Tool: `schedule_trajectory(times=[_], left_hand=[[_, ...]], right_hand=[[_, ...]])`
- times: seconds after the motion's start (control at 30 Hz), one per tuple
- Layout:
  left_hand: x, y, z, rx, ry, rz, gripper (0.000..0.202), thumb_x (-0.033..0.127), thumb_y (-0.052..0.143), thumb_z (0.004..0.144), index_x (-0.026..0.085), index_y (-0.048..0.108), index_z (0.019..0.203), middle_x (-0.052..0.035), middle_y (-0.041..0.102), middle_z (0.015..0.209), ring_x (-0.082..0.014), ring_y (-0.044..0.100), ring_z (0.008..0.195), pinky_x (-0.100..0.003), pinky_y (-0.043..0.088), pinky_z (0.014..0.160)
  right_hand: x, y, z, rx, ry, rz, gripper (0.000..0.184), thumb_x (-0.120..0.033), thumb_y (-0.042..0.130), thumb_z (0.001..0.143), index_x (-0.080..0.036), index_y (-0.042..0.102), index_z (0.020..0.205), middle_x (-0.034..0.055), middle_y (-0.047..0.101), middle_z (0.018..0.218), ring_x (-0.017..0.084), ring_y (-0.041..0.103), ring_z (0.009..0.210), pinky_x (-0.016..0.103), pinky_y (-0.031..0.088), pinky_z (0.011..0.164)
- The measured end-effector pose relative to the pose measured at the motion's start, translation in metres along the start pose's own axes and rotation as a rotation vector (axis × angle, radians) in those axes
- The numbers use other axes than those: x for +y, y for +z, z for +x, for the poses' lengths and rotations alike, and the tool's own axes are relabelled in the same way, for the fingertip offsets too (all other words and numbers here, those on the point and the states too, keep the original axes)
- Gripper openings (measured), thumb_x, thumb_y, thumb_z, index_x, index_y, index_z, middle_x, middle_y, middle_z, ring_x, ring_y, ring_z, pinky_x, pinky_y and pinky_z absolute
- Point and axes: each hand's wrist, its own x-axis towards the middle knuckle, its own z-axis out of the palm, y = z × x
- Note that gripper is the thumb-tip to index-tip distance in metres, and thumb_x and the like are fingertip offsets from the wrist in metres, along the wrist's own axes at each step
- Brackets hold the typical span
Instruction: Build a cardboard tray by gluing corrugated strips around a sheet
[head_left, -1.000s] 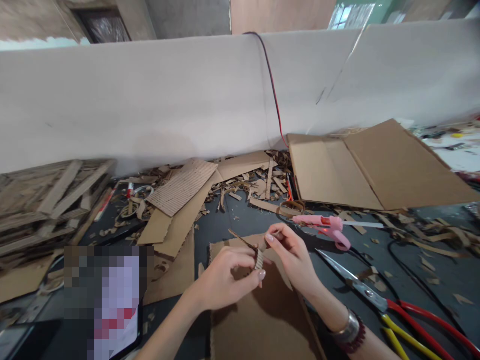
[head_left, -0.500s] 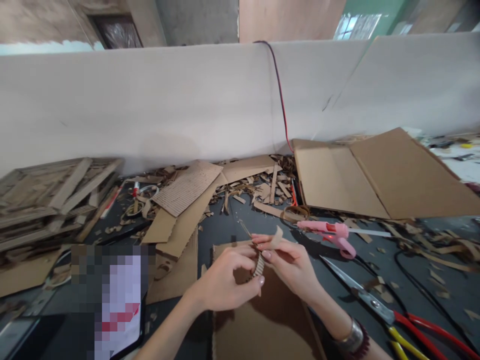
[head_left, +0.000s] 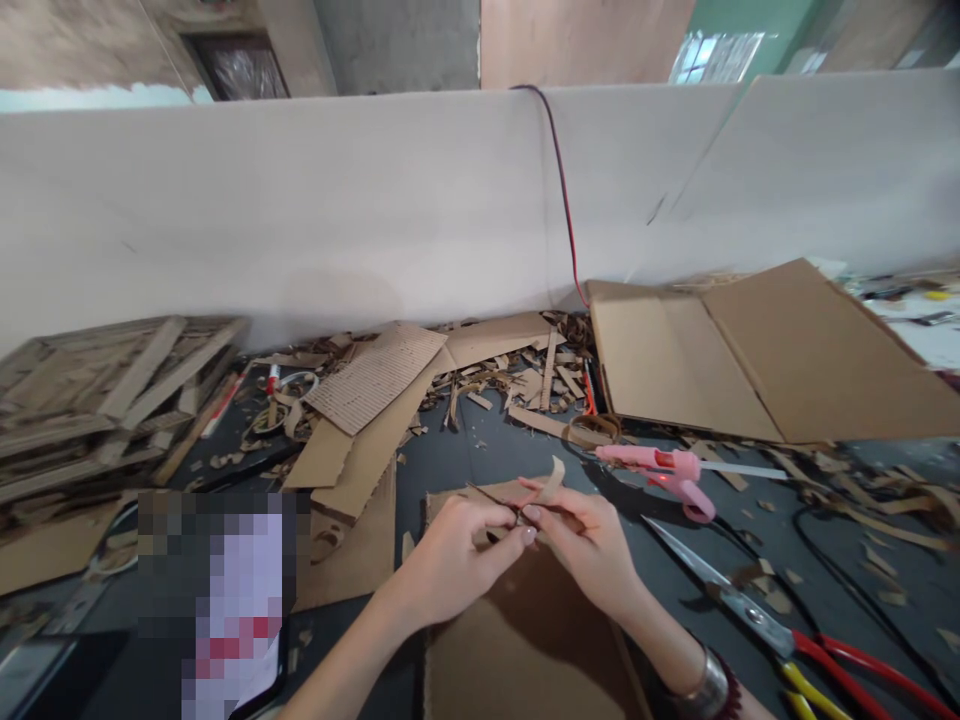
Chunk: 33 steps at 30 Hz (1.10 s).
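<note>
My left hand (head_left: 450,553) and my right hand (head_left: 592,545) meet above a brown cardboard sheet (head_left: 525,660). Their fingertips pinch a small cardboard piece (head_left: 519,512), which is mostly hidden by the fingers. A thin dark strip (head_left: 491,496) sticks out to the left of it, and a curled tan cardboard strip (head_left: 553,482) rises above my right fingers. To the right of my right hand lie a pink hot glue gun (head_left: 667,468) and large scissors with red and yellow handles (head_left: 757,622).
A pixelated tablet (head_left: 225,590) lies at the lower left. Cardboard offcuts (head_left: 510,385) litter the dark table behind my hands. A folded cardboard sheet (head_left: 750,365) lies at the back right, in front of a white board (head_left: 300,210) with a red-and-black cable (head_left: 562,190).
My hands have drawn closer, and the ribbed cardboard piece seen earlier is now covered by my fingers. The view has shifted slightly.
</note>
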Motion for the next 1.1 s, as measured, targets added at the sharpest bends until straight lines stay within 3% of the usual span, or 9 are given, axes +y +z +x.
schedule_trajectory(times=[0.2, 0.37, 0.5, 0.63, 0.8, 0.97, 1.1], left_hand=[[-0.001, 0.000, -0.001, -0.049, -0.019, 0.016, 0.025, 0.022, 0.044, 0.082, 0.013, 0.064, 0.070, 0.0002, 0.058, 0.059, -0.0104, 0.048, 0.054, -0.019, 0.033, 0.049], [0.003, 0.000, 0.000, -0.070, 0.063, 0.061, 0.023, 0.014, 0.045, 0.079, 0.013, 0.064, 0.065, 0.0018, 0.056, 0.057, -0.0091, 0.049, 0.054, -0.018, 0.035, 0.053], [0.003, 0.001, 0.001, -0.109, 0.115, 0.042, 0.021, 0.011, 0.046, 0.076, 0.014, 0.062, 0.062, -0.0001, 0.061, 0.063, -0.0114, 0.053, 0.061, -0.020, 0.039, 0.060], [0.003, 0.001, 0.001, -0.128, 0.134, 0.024, 0.021, 0.013, 0.048, 0.077, 0.015, 0.062, 0.062, -0.0002, 0.063, 0.066, -0.0122, 0.055, 0.063, -0.022, 0.041, 0.064], [0.003, -0.004, 0.000, -0.128, 0.150, 0.026, 0.018, 0.012, 0.050, 0.076, 0.014, 0.064, 0.065, -0.0017, 0.063, 0.071, -0.0135, 0.056, 0.072, -0.023, 0.041, 0.070], [0.003, -0.008, -0.001, -0.120, 0.165, 0.042, 0.016, 0.009, 0.053, 0.072, 0.014, 0.062, 0.060, 0.0001, 0.060, 0.067, -0.0123, 0.054, 0.071, -0.022, 0.040, 0.070], [0.001, -0.005, -0.001, -0.097, 0.024, 0.031, 0.029, 0.025, 0.051, 0.078, 0.014, 0.058, 0.053, 0.0018, 0.055, 0.054, -0.0099, 0.048, 0.054, -0.021, 0.037, 0.056]], right_hand=[[-0.002, 0.002, 0.001, 0.034, 0.069, 0.114, 0.013, -0.029, 0.059, 0.075, -0.022, 0.070, 0.072, 0.0033, 0.072, 0.078, 0.018, 0.065, 0.066, 0.028, 0.055, 0.059], [0.001, 0.004, 0.002, 0.087, 0.105, 0.215, 0.018, -0.034, 0.058, 0.077, -0.019, 0.062, 0.067, 0.0005, 0.063, 0.064, 0.013, 0.061, 0.063, 0.026, 0.055, 0.064], [0.006, 0.005, 0.003, 0.112, 0.155, 0.304, 0.021, -0.039, 0.057, 0.078, -0.019, 0.056, 0.070, -0.0018, 0.057, 0.059, 0.011, 0.056, 0.053, 0.024, 0.054, 0.052], [0.008, 0.003, 0.004, 0.106, 0.164, 0.368, 0.020, -0.037, 0.058, 0.078, -0.019, 0.058, 0.070, -0.0024, 0.058, 0.060, 0.010, 0.057, 0.057, 0.027, 0.054, 0.064], [0.001, -0.003, 0.002, -0.011, 0.126, 0.391, 0.011, -0.030, 0.066, 0.072, -0.022, 0.064, 0.078, 0.0029, 0.068, 0.083, 0.019, 0.062, 0.088, 0.030, 0.052, 0.074], [-0.002, -0.002, 0.004, -0.105, 0.003, 0.354, 0.006, -0.021, 0.066, 0.072, -0.024, 0.069, 0.077, 0.0017, 0.068, 0.092, 0.019, 0.060, 0.097, 0.037, 0.040, 0.095], [-0.003, 0.001, 0.003, -0.174, 0.051, 0.312, 0.010, -0.020, 0.063, 0.074, -0.025, 0.070, 0.080, 0.0016, 0.070, 0.089, 0.018, 0.063, 0.087, 0.034, 0.048, 0.085]])
